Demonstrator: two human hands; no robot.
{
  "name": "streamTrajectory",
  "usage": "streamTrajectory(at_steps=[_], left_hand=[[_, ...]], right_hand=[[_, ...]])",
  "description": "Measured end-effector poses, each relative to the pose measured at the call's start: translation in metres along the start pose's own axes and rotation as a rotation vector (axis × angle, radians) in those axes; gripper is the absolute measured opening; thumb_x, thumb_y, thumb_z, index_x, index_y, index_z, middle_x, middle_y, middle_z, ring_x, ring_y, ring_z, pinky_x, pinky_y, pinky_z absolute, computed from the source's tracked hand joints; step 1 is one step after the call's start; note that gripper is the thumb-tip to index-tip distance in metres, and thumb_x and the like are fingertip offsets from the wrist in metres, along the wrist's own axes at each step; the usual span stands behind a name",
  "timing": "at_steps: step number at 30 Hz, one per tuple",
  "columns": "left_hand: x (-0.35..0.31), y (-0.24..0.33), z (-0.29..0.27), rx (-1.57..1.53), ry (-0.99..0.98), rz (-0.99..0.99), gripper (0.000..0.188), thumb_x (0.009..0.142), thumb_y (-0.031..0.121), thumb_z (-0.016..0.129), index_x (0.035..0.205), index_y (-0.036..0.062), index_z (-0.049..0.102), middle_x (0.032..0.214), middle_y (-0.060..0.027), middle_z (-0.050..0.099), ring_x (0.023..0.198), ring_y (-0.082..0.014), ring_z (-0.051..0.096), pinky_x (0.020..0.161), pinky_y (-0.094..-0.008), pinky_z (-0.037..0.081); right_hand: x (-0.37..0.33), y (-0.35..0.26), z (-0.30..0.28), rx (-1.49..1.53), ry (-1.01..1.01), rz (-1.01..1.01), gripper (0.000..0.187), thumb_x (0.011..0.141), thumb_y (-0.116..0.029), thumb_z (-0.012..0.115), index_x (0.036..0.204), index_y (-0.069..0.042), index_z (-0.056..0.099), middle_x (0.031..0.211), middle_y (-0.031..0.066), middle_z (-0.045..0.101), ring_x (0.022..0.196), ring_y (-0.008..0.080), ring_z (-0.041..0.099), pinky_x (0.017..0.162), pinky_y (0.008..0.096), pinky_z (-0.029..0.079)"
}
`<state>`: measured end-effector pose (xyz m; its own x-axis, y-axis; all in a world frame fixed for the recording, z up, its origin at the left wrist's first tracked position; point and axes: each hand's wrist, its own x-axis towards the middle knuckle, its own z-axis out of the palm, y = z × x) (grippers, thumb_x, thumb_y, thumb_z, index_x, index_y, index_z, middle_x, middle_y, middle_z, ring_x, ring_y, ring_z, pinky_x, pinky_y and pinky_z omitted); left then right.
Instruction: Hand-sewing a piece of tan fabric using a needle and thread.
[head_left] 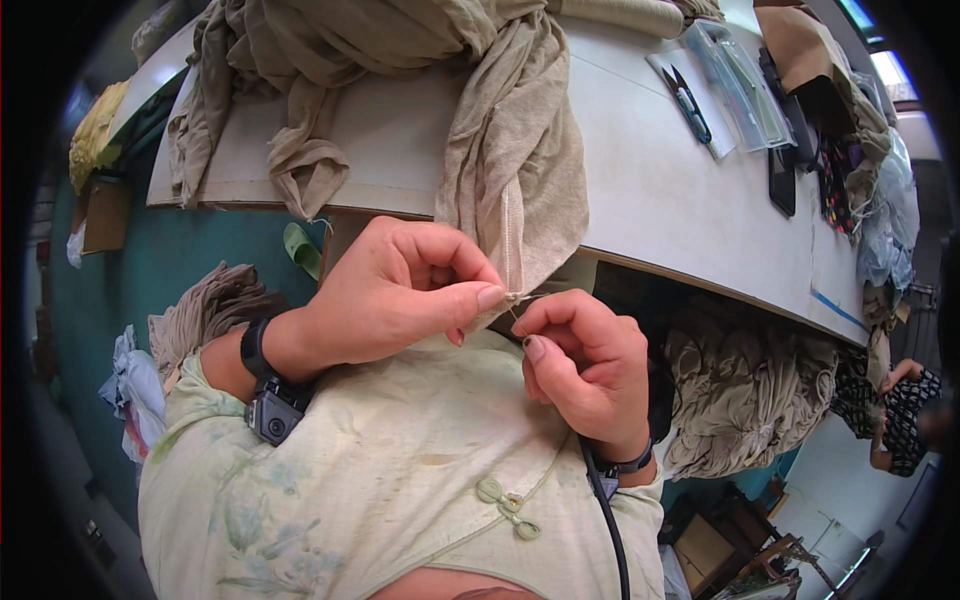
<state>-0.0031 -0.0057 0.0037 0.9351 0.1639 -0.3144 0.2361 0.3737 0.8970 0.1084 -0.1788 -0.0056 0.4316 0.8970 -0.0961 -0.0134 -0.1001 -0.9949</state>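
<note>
The beige knit cloth is heaped toward the far edge of the white-topped bench, and one length of it drops over the near edge to a tapered corner in front of the person's chest. The left hand pinches that corner between thumb and index finger, right at the lower end of the pale seam band. The right hand is just beside it, thumb and index fingertip drawn together at a fine thread running from the corner; whether they also hold a needle is too small to tell.

The cloth looks soft, limp and light at this end, with no stiffness of its own, though the heap on the bench could drag on it if pulled. The knit probably stretches and could snag. The seam band, likely the firmest part, seems the best place to grip, close to the corner; loose folds above would only sag. The thread looks thin, easily lost or snapped, so a light fingertip pinch near the cloth should suit it.
</note>
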Motion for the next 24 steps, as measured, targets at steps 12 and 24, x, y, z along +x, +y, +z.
streamTrajectory(at_steps=[12,24], left_hand=[[-0.0014,-0.0014,-0.0013,0.013,0.002,0.008,0.007,0.083,0.003,0.06,0.085,-0.0038,0.061,0.078,-0.0043,0.058,0.066,-0.0073,0.056,0.056,-0.0204,0.049],[-0.0007,-0.0015,-0.0011,-0.003,0.005,0.001,0.008,0.083,0.004,0.061,0.084,-0.004,0.061,0.077,-0.0043,0.059,0.064,-0.0075,0.056,0.056,-0.0205,0.049]], right_hand=[[0.0016,-0.0035,0.002,-0.004,-0.025,0.005,0.007,0.08,0.002,0.051,0.086,0.001,0.054,0.049,-0.0018,0.049,0.043,0.0026,0.047,0.043,0.018,0.034],[0.0025,-0.0042,0.0034,0.034,-0.028,0.022,0.008,0.08,0.002,0.051,0.087,0.001,0.053,0.053,-0.0011,0.052,0.046,0.0024,0.049,0.045,0.0175,0.035]])
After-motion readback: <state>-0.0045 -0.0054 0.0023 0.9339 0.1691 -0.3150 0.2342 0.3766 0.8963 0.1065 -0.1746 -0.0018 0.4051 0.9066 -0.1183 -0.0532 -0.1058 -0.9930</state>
